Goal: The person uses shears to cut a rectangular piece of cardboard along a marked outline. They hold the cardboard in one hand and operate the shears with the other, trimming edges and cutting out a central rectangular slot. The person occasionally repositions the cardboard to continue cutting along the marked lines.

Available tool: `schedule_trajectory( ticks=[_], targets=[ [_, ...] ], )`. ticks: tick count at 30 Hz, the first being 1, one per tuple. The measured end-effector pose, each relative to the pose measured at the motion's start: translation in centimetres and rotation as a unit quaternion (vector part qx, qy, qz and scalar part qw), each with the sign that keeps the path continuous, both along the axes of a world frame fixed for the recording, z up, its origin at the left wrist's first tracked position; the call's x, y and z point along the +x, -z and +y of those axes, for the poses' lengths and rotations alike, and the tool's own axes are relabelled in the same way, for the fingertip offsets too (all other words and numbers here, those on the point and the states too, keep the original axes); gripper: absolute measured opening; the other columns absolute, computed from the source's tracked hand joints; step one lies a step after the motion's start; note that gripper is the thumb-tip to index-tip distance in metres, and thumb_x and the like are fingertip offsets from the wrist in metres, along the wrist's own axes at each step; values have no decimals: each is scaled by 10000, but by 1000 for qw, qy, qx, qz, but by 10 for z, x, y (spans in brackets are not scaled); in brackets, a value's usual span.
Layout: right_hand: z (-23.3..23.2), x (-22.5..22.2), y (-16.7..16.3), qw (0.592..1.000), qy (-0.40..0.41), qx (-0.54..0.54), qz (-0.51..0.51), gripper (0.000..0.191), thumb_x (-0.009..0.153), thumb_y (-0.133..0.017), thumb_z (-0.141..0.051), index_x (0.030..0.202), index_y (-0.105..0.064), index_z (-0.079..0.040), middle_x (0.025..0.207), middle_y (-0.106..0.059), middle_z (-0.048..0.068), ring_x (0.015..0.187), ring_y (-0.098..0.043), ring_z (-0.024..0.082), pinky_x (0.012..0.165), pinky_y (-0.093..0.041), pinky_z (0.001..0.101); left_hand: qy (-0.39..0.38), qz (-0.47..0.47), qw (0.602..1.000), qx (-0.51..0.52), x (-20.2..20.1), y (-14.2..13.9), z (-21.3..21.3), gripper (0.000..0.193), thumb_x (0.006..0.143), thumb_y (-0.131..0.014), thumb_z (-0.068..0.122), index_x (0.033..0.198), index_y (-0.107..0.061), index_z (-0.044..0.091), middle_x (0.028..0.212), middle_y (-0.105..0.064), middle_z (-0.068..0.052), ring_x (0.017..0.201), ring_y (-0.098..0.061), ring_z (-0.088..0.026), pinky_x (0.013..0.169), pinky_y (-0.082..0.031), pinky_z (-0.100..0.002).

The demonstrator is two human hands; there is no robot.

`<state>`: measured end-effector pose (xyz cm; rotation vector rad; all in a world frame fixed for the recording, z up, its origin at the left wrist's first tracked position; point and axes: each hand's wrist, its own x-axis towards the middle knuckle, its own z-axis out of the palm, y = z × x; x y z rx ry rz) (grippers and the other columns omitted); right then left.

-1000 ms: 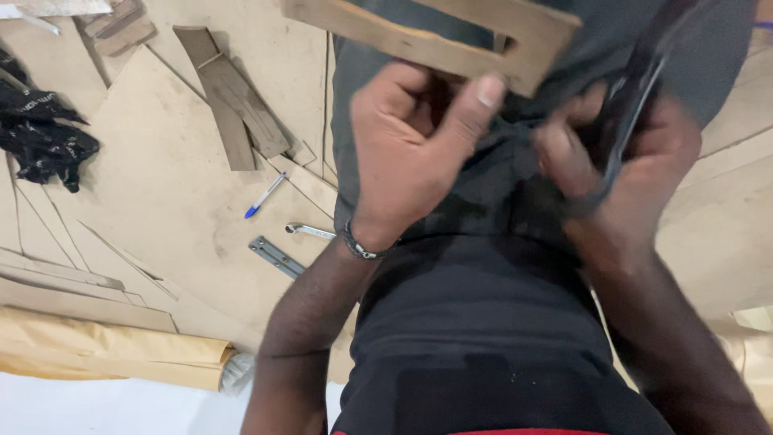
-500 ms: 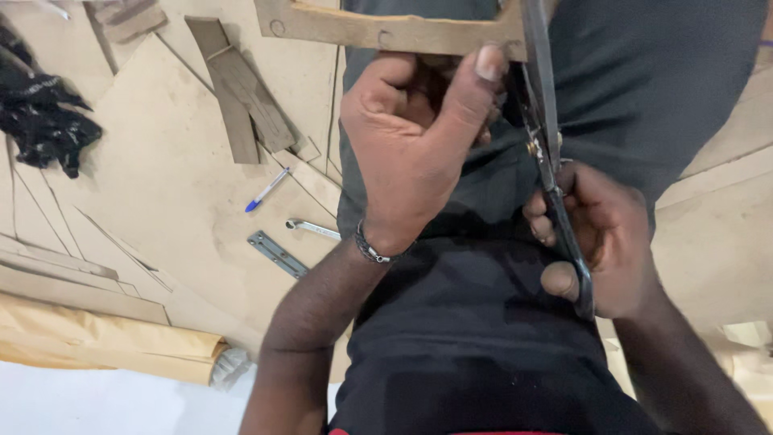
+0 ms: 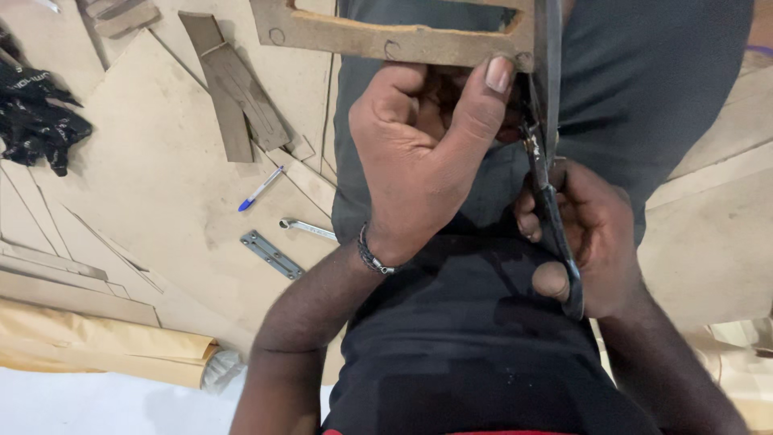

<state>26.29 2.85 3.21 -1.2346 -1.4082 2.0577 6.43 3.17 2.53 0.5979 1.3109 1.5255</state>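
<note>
- The left hand [image 3: 419,161] is closed around the lower edge of a flat brown board cut-out [image 3: 386,36], thumb pressed up against its face near the right end, the other fingers curled behind it.
- A thin metal bracelet [image 3: 372,254] sits on that wrist.
- The right hand [image 3: 592,238] grips the dark handles of a pair of large scissors [image 3: 551,185], thumb through the lower loop, fingers wrapped round the other handle.
- The scissor blades point upward and meet the right end of the board cut-out, just beside the left thumb; how far the blades are parted cannot be told from here.
- The board cut-out is held in the air in front of the person's grey shirt [image 3: 660,89], near the top of the view; it has a rectangular window in it and 2 small round marks on its lower bar.
- Below both arms the person's dark trousers [image 3: 459,338] fill the middle of the view.
- On the floor to the left, sheets of pale brown board [image 3: 153,193] lie overlapping.
- On those sheets lie a blue-and-white pen [image 3: 259,190], a small silver spanner [image 3: 307,229] and a flat metal strip [image 3: 271,254], near one another.
- Further up lie 2 darker narrow board strips [image 3: 233,89], crossed over each other.
- At the far left edge is a crumpled black cloth [image 3: 36,113]; a roll of tan paper [image 3: 105,350] lies at the lower left.
</note>
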Motion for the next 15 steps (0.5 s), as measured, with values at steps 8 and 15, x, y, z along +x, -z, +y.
schedule_trajectory(
  ticks=[8,15],
  targets=[
    [-1,-2,-1,999,23,-25,24,864,745,-798,-806,1105,-554,-60,905,-544,-26,783,-505,36,721,-444,195,24,16,1000,-7,-2,-7,0,202,1116,-705,134,1038,-658,-46,848,-729,-64,720,-679,-36,625,-564,-181],
    [-8,9,6,998,41,-41,27,772,721,-873,-705,1004,-583,-47,769,-551,-31,648,-476,15,636,-390,183,41,-25,999,-7,-3,-6,-1,198,1135,-690,104,1037,-655,-65,877,-728,-88,761,-699,-64,678,-618,-217]
  ],
)
